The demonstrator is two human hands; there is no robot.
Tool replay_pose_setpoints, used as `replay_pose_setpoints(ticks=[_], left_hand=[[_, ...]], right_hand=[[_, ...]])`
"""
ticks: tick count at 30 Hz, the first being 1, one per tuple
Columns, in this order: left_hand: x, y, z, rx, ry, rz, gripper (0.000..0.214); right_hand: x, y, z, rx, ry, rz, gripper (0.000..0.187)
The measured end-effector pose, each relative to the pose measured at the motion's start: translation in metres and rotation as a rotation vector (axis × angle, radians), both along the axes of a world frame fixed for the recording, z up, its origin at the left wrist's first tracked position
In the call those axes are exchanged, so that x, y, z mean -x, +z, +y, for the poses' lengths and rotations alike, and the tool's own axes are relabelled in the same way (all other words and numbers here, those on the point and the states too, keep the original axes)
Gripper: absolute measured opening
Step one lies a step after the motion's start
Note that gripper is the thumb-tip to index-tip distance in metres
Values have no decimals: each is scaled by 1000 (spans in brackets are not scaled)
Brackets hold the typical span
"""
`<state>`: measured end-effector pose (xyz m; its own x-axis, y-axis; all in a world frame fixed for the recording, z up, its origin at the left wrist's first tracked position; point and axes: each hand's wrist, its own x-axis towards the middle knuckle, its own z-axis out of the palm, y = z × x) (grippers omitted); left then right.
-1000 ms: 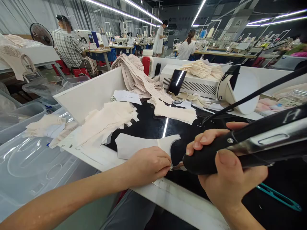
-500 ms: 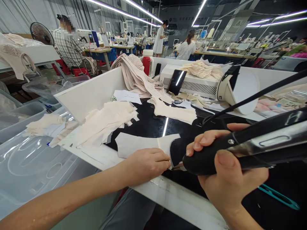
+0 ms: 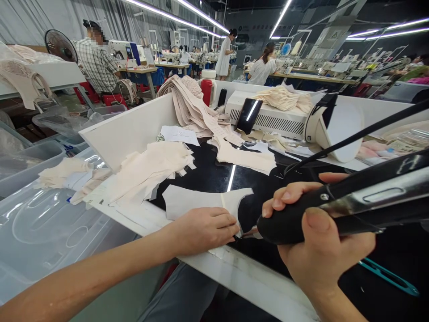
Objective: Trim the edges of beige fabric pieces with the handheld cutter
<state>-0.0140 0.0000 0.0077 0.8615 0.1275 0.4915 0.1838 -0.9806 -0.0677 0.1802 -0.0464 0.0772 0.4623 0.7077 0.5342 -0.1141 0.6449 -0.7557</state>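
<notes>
A pale, curved fabric piece (image 3: 194, 201) with a cream strip across it lies flat on the black tabletop (image 3: 214, 174). My left hand (image 3: 206, 230) rests on its near edge, fingers together and curled over the corner. My right hand (image 3: 321, 237) is wrapped round a thick black hand tool (image 3: 298, 219) with a shiny metal lever along its side. The tool's narrow metal tip points left and meets the fabric's near right corner, close to my left fingertips. Exactly what the tip touches is hidden there.
Left stands a stack of cream fabric pieces (image 3: 154, 167); behind lie another cream piece (image 3: 246, 158), a phone (image 3: 248, 115) and a white vented box (image 3: 275, 120). A teal tool (image 3: 390, 277) lies right. A black cable (image 3: 355, 138) crosses the right side. Clear plastic bins (image 3: 50, 228) stand left.
Almost nothing differs. The whole view has shifted slightly; both hands, the tool and the fabric piece keep the same places relative to each other.
</notes>
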Motion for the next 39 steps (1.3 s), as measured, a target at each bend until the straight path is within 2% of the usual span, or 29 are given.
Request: replay_pose_setpoints(ticks=[14, 21, 34, 39], left_hand=[[0, 0, -1, -3, 2, -119, 25], [2, -4, -2, -4, -9, -93, 18], [-1, 1, -3, -17, -7, -130, 25], [-1, 0, -3, -13, -17, -133, 26]], right_hand=[[1, -1, 0, -12, 21, 16, 48], [3, 4, 3, -32, -36, 49, 49], [2, -1, 3, -23, 16, 62, 52], [2, -2, 2, -17, 1, 26, 46]])
